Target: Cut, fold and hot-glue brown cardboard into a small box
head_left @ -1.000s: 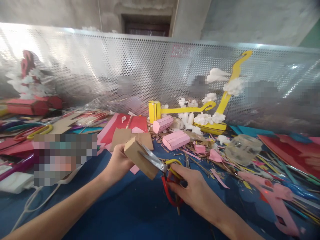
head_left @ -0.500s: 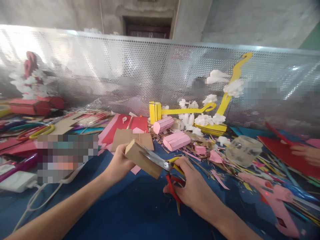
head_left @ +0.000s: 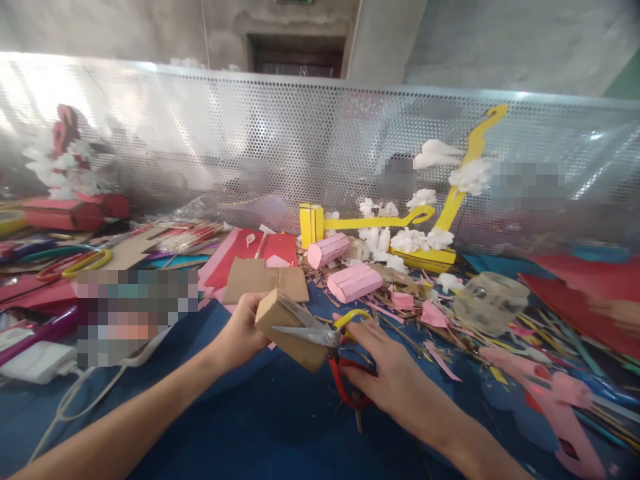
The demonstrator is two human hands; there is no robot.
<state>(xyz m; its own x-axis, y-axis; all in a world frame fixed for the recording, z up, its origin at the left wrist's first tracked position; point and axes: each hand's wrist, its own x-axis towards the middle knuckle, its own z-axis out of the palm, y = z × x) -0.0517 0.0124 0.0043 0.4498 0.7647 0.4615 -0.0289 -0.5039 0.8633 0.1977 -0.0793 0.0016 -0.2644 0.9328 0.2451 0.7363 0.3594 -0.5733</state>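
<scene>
My left hand (head_left: 246, 335) grips the left end of a small brown cardboard box (head_left: 295, 337), held tilted above the blue table. In my right hand (head_left: 383, 357) are scissors (head_left: 327, 338) with one yellow and one red handle loop, my fingers in the loops. Their blades are spread, one lying across the box's front face and the other along its top edge. Behind the box lies a flat brown cardboard piece (head_left: 245, 280). Two pink paper-covered blocks (head_left: 355, 281) rest further back on the right.
A pink glue gun (head_left: 550, 393) lies at right, near a clear round container (head_left: 493, 302) and paper scraps. Yellow paper pieces with white flowers (head_left: 423, 257) stand before a perforated metal panel (head_left: 200, 133). Another person's hand (head_left: 613, 310) is by red sheets. A white cable (head_left: 65, 407) lies left.
The scissors opened wider, and one blade swung lower across the box. The box shifted slightly right. Another person's hand appeared at the right edge and moved a red sheet.
</scene>
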